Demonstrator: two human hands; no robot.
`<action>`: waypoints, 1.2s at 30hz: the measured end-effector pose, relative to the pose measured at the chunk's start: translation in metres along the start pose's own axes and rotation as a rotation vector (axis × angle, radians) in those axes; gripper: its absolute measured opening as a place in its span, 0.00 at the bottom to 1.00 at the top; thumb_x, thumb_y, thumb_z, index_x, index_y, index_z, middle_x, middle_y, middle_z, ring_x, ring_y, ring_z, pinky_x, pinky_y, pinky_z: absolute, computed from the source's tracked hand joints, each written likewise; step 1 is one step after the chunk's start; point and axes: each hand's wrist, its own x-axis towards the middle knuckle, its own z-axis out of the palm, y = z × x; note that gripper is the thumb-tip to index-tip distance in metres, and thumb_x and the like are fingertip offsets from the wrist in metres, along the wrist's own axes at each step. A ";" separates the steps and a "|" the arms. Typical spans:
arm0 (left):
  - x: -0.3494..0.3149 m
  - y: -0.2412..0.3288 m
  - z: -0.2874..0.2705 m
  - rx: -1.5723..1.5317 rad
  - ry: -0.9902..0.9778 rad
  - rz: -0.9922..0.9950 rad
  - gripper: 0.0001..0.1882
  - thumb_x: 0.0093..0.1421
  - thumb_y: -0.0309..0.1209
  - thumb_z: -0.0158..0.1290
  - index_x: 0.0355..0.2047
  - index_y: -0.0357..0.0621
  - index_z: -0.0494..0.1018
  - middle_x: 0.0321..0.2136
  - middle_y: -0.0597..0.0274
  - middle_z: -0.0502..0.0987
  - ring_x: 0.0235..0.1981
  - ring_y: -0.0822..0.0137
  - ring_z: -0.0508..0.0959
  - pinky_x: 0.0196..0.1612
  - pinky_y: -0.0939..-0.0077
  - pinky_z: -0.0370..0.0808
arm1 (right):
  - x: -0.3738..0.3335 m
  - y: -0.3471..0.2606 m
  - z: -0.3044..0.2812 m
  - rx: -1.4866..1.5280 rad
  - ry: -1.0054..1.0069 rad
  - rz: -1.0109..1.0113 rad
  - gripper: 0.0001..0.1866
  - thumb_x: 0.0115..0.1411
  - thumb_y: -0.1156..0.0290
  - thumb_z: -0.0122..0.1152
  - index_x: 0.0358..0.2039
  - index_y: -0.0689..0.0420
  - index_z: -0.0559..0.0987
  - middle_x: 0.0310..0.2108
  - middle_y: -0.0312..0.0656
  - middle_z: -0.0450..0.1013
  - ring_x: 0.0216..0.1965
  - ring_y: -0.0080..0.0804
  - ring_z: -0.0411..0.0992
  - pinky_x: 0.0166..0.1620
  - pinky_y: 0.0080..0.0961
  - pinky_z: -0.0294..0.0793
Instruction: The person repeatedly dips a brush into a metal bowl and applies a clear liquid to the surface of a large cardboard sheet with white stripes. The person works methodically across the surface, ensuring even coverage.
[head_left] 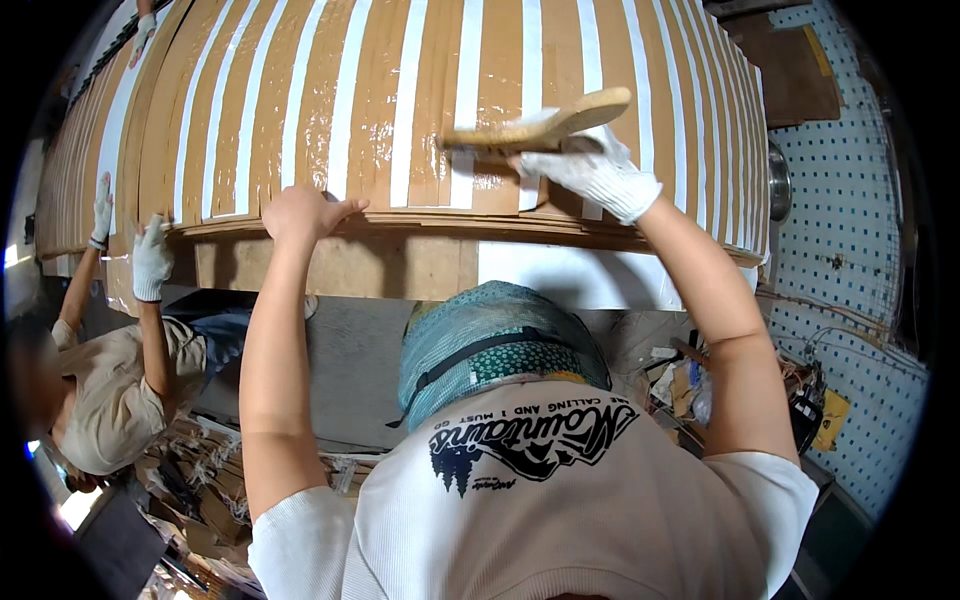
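Note:
My right hand (pixel 592 172), in a white knitted glove, grips a wooden-handled brush (pixel 585 108). The brush lies nearly flat over the sheets, its head pointing left and slightly blurred. Beneath it spreads a row of brown cardboard sheets (pixel 375 110), overlapping and crossed by white stripes, with a wet-looking shine in places. My bare left hand (pixel 300 212) rests on the near edge of these sheets, left of the brush. Its thumb stretches out to the right along the edge; the other fingers are partly hidden.
A co-worker (pixel 125 400) with white gloves stands at the left, hands by the sheets' left part. Another gloved hand (pixel 143 38) shows at the top left. Cardboard scraps (pixel 205 485) lie on the floor at lower left; clutter (pixel 690 385) lies at right beside a dotted blue-white surface (pixel 835 240).

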 end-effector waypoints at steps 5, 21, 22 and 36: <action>-0.001 0.010 -0.010 0.016 -0.033 0.010 0.41 0.43 0.78 0.51 0.24 0.50 0.84 0.24 0.61 0.82 0.29 0.63 0.84 0.29 0.68 0.78 | -0.007 0.028 0.044 -0.543 0.308 -0.451 0.17 0.60 0.69 0.59 0.50 0.40 0.80 0.32 0.37 0.79 0.29 0.33 0.77 0.36 0.28 0.79; 0.004 -0.001 0.014 0.029 0.102 0.008 0.40 0.44 0.77 0.50 0.34 0.55 0.85 0.26 0.57 0.83 0.34 0.58 0.83 0.35 0.65 0.79 | 0.028 -0.019 0.042 -0.101 -0.079 -0.429 0.22 0.51 0.66 0.62 0.49 0.52 0.80 0.39 0.49 0.78 0.40 0.44 0.77 0.45 0.36 0.76; -0.001 -0.001 0.011 -0.010 0.121 0.034 0.40 0.45 0.77 0.50 0.33 0.56 0.85 0.25 0.57 0.83 0.33 0.58 0.83 0.35 0.64 0.79 | 0.034 -0.008 0.033 0.099 -0.138 -0.412 0.22 0.53 0.61 0.65 0.48 0.53 0.80 0.40 0.51 0.78 0.41 0.45 0.77 0.45 0.36 0.77; -0.006 0.005 0.008 -0.062 0.047 -0.104 0.43 0.45 0.71 0.55 0.42 0.42 0.82 0.56 0.27 0.66 0.50 0.46 0.76 0.47 0.57 0.72 | 0.339 0.069 -0.144 -0.420 0.283 0.146 0.30 0.48 0.48 0.71 0.40 0.63 0.77 0.40 0.56 0.76 0.45 0.52 0.75 0.49 0.41 0.73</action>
